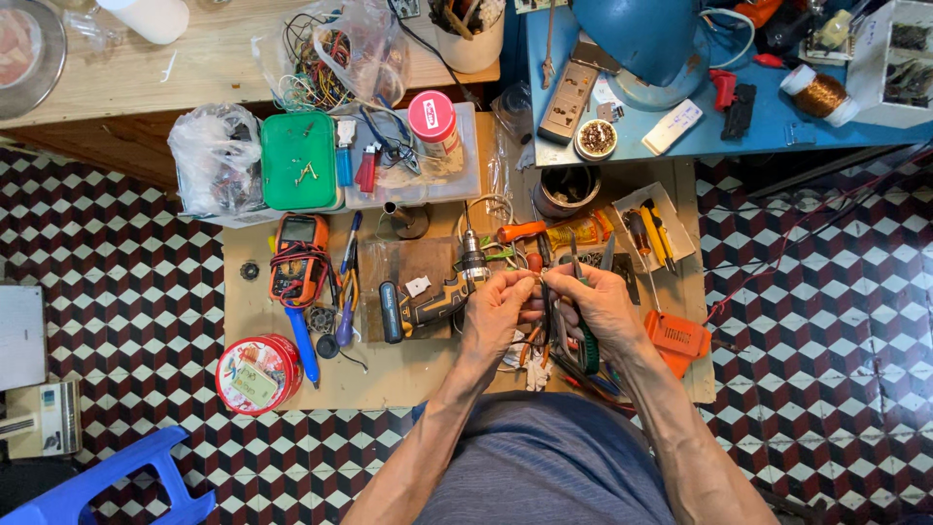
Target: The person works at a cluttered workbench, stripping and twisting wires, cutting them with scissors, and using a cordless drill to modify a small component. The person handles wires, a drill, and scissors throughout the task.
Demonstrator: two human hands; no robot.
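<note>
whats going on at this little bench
A person sits over a low wooden work board crowded with tools. Both hands meet above its middle: the left hand pinches something small at the fingertips, too small to make out, and the right hand holds it too, with a green-handled tool under the palm. A cordless drill lies just left of the hands, a multimeter farther left, and a round red tin sits at the board's near left corner.
</note>
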